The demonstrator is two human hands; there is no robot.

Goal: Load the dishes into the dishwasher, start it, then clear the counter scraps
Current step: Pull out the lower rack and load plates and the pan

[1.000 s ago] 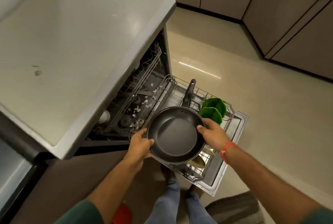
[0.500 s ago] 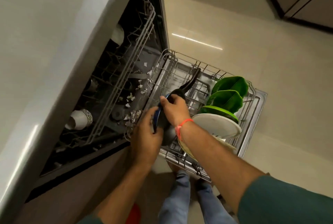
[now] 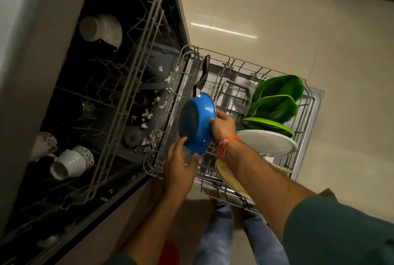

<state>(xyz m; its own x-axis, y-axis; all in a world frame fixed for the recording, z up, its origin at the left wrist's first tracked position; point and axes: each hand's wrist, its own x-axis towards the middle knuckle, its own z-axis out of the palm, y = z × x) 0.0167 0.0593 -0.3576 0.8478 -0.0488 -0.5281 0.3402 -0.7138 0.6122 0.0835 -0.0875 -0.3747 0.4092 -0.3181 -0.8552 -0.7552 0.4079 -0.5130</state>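
nearby, green plates (image 3: 275, 107) beside pan (image 3: 197, 124)

Right hand (image 3: 222, 127) gripping, left hand (image 3: 179, 166) flat.

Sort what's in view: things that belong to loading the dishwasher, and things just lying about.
Job:
pan, gripped at its rim by the right hand
left hand beneath it
lower rack
green plates
white plate
cups

Lying about:
white scraps on the dishwasher floor
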